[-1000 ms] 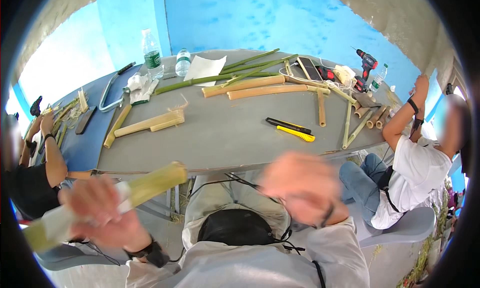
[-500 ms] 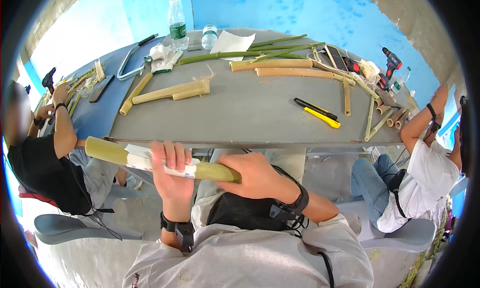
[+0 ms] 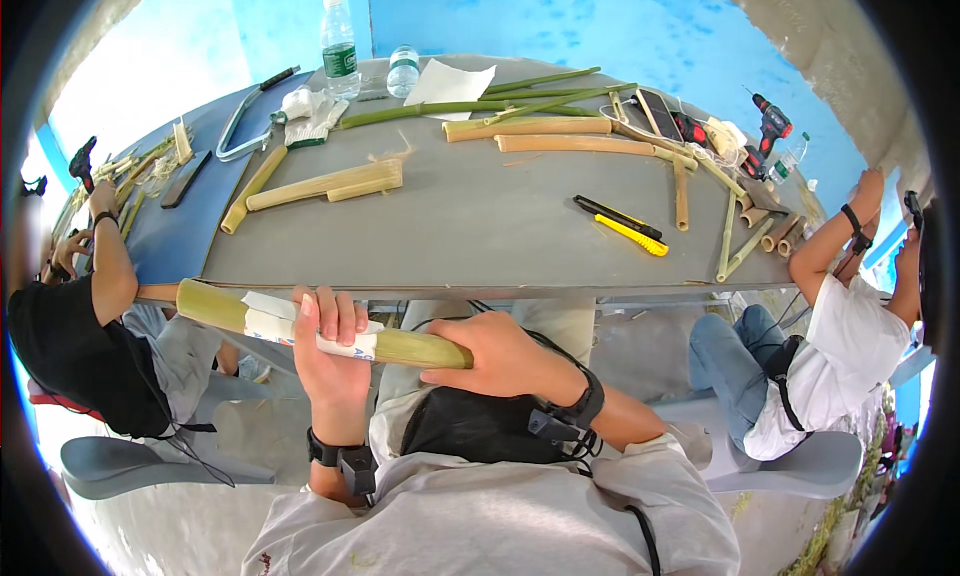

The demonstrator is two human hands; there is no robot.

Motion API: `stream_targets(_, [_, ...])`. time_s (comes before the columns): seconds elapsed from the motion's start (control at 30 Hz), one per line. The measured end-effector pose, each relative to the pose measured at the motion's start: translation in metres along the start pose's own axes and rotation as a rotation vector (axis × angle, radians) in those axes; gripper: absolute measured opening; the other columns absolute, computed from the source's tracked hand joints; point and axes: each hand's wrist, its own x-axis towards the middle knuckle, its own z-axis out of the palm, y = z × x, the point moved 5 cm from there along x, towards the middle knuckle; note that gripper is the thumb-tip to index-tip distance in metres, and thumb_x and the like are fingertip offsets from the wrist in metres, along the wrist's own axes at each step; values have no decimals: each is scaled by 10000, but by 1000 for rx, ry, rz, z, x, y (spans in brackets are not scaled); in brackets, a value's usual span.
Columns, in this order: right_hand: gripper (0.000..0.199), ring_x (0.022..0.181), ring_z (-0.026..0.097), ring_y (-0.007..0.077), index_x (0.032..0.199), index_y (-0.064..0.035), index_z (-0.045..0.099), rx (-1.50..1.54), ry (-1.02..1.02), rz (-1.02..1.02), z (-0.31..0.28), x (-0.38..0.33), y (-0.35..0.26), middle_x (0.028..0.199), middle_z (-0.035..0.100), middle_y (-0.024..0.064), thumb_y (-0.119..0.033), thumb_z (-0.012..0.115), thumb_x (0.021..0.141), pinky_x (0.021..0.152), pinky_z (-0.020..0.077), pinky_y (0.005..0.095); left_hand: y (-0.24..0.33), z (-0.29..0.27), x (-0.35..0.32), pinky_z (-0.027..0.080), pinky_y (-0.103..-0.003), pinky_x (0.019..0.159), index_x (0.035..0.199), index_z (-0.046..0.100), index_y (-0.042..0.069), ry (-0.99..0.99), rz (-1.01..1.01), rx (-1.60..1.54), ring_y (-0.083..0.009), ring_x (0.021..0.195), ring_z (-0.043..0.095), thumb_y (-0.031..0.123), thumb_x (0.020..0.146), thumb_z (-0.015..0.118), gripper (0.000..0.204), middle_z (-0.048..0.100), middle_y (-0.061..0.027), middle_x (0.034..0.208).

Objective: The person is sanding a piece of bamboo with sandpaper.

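A green bamboo piece (image 3: 212,307) lies crosswise in front of me, just off the table's near edge. A strip of white printed paper (image 3: 268,317) is wrapped round its middle. My left hand (image 3: 332,361) is closed over the paper, its fingers curled across the top. At the bamboo's right end, my right hand (image 3: 505,356) grips it with the thumb side upward; some of its fingers are hidden behind. On the table beyond lie a yellow utility knife (image 3: 630,236) and a black one (image 3: 612,213), side by side.
Bamboo tubes (image 3: 575,146) and a split bamboo length (image 3: 320,188) lie across the table. Farther back are a bottle (image 3: 340,51), white gloves (image 3: 312,119), a hacksaw (image 3: 245,126) and a drill (image 3: 770,126). People sit at both sides.
The bamboo has shifted slightly to the right against the table, and my right hand has turned a little on its end. The view has also swung slightly.
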Motion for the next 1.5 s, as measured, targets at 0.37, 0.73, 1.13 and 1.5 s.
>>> stream_targets(0.37, [415,765,690,388,1098,-87,666,41,-24,32,4,-2,5,778,684,166,-441,757,903,694,522,474,-3,-2,0,350,-282,667,864,409,164,23,-10,-18,-77,622,333,205,1086,521,253,332,53,713])
stream_targets(0.73, [406,719,674,266,1226,-47,669,-44,376,-396,-64,-24,-73,806,673,78,-203,789,871,709,541,365,19,-10,6,349,-301,624,864,402,151,13,109,222,-104,573,363,144,1038,562,236,350,34,681])
stream_targets(1.13, [335,528,476,189,971,-126,551,-268,687,-608,-148,-80,-153,703,618,63,-427,488,1105,526,419,303,11,-15,10,399,-324,626,864,429,115,40,99,474,-134,582,446,30,967,600,217,423,0,686])
stream_targets(1.5, [362,532,471,188,982,-123,586,-250,492,-548,-147,-92,-150,725,657,80,-445,471,1101,512,432,294,-2,-15,9,418,-332,642,854,441,114,15,50,464,-138,569,458,47,958,636,231,433,-6,681])
